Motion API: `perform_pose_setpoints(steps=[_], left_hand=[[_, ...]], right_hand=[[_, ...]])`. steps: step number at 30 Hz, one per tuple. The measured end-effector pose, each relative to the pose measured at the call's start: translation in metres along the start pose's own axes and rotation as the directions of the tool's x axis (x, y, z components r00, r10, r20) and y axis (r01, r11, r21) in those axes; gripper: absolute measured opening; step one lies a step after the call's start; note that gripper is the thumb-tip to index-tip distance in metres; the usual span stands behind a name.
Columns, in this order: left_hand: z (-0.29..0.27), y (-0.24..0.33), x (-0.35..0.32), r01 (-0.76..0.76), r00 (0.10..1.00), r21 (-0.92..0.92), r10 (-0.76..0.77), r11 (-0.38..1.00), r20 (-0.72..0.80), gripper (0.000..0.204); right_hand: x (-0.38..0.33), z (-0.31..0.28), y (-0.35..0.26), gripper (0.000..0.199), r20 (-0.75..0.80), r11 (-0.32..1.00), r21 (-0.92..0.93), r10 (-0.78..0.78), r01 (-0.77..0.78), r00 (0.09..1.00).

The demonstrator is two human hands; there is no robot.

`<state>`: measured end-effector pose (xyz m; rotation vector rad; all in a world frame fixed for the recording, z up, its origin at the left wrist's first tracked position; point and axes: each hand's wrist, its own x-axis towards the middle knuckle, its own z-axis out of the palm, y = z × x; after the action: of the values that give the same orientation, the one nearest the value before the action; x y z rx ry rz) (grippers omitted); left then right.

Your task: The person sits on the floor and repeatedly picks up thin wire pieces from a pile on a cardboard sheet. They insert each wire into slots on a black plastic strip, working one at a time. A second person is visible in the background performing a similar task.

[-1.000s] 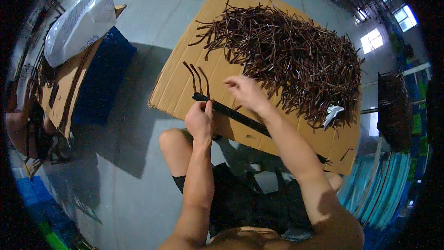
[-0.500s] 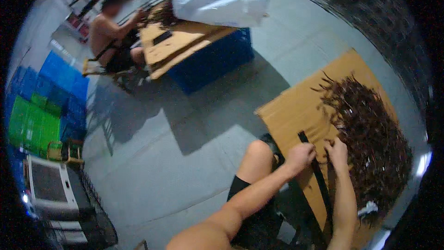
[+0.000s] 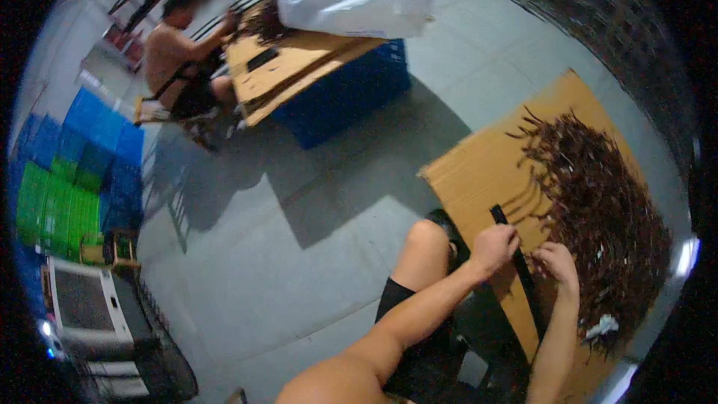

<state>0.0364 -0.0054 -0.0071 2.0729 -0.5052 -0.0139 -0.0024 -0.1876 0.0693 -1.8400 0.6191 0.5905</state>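
Left hand (image 3: 494, 250) grasping the black bar (image 3: 526, 278); right hand (image 3: 558, 263), grip unclear; few brown strands (image 3: 526, 196) by the bar, most apparently left in the pile (image 3: 607, 232)

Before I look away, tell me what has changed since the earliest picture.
The view has swung left, showing the seated person more fully. The right hand has come in close beside the black strip; whether it grips anything is unclear. The left hand still holds the strip near its end, and the brown pile and white scrap remain on the cardboard.
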Motion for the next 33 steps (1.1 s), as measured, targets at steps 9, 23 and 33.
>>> perform_pose_setpoints(steps=[9,23,33], left_hand=[[-0.019,-0.002,0.009,0.075,0.997,0.036,-0.075,0.996,-0.027,0.017],[-0.027,-0.005,0.001,-0.01,0.998,0.07,0.015,0.997,-0.064,0.014],[-0.022,-0.003,0.002,-0.039,0.997,0.053,0.043,0.998,-0.066,0.013]], right_hand=[[0.04,-0.005,0.005,0.035,-0.013,0.489,-0.811,-0.562,0.32,0.827],[0.016,0.048,-0.014,0.017,-0.409,0.836,0.258,-0.36,0.485,0.839],[0.032,0.086,0.009,0.017,-0.557,0.757,0.154,-0.464,0.635,0.689]])
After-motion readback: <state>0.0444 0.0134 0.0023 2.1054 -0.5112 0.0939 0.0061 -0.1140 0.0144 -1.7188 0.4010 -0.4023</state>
